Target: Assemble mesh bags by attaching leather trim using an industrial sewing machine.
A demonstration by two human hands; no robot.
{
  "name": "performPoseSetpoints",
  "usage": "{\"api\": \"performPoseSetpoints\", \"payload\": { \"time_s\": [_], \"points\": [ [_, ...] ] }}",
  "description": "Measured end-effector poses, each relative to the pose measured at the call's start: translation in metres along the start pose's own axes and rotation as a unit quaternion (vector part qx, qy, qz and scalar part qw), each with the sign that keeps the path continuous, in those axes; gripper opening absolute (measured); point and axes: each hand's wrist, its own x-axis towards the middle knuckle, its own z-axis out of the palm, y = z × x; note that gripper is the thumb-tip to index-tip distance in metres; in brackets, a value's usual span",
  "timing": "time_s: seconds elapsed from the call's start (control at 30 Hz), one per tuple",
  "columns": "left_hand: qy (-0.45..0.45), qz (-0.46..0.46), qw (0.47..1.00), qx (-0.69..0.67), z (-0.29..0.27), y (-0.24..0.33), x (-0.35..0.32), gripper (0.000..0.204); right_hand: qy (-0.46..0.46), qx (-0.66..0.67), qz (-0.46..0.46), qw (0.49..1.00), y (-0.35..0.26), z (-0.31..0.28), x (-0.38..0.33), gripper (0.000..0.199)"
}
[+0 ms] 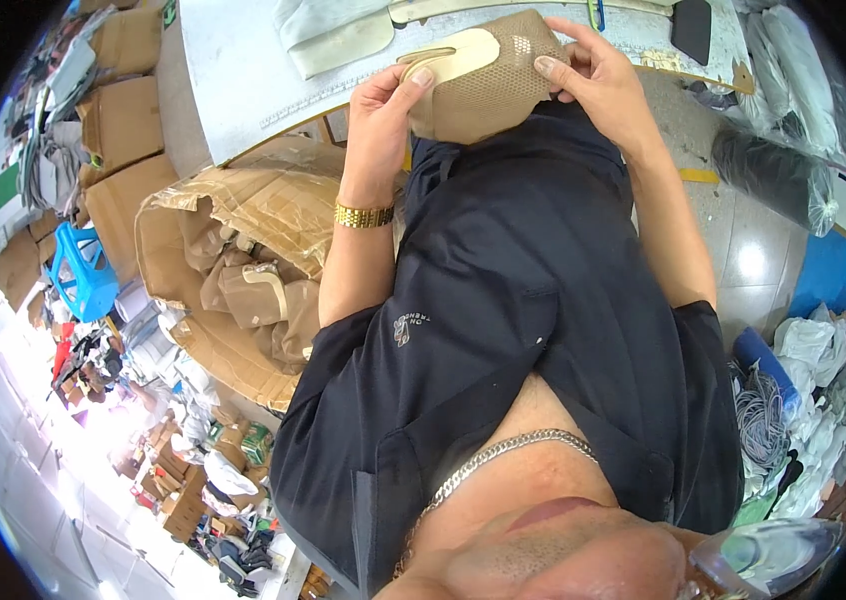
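Note:
A brown mesh shoe upper with a smooth cream panel hangs between my two hands, just in front of the table edge. At its left end my left hand pinches it, the thumb lying on the cream panel and the fingers mostly behind. My right hand grips the opposite end near the top corner, with the thumb on the mesh face. Similar brown pieces with cream trim lie loosely piled inside a torn cardboard carton to my left.
The white table ahead carries pale sheet material, a ruler strip along its edge and a dark flat piece. Plastic-wrapped bundles are on the right. A blue stool and more cartons stand on the left.

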Motion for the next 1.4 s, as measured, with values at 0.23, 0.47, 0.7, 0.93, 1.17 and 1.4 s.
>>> {"api": "performPoseSetpoints", "payload": {
  "time_s": [0.23,0.47,0.7,0.93,1.17,1.4],
  "points": [
    [0.037,-0.098,0.983,-0.153,0.013,-0.012,-0.009,0.028,0.024,0.117,-0.098,0.988,-0.020,0.015,-0.010,0.043],
    [0.118,0.038,0.992,0.037,0.019,-0.015,-0.009,0.023,0.085,-0.022,-0.190,0.978,-0.006,0.018,-0.011,0.045],
    [0.084,0.145,0.960,0.222,0.034,-0.010,-0.012,0.020,0.045,-0.106,-0.131,0.985,-0.018,0.030,-0.017,0.031],
    [0.031,0.059,0.989,0.133,0.034,-0.015,-0.013,0.024,0.011,-0.045,-0.100,0.994,-0.007,0.035,-0.011,0.025],
    [0.027,0.061,0.982,0.177,0.034,-0.018,-0.014,0.023,-0.005,-0.054,-0.075,0.996,-0.010,0.036,-0.011,0.017],
    [0.022,0.091,0.975,0.199,0.035,-0.015,-0.013,0.022,-0.004,-0.072,-0.090,0.993,-0.010,0.036,-0.011,0.017]
  ]
}}
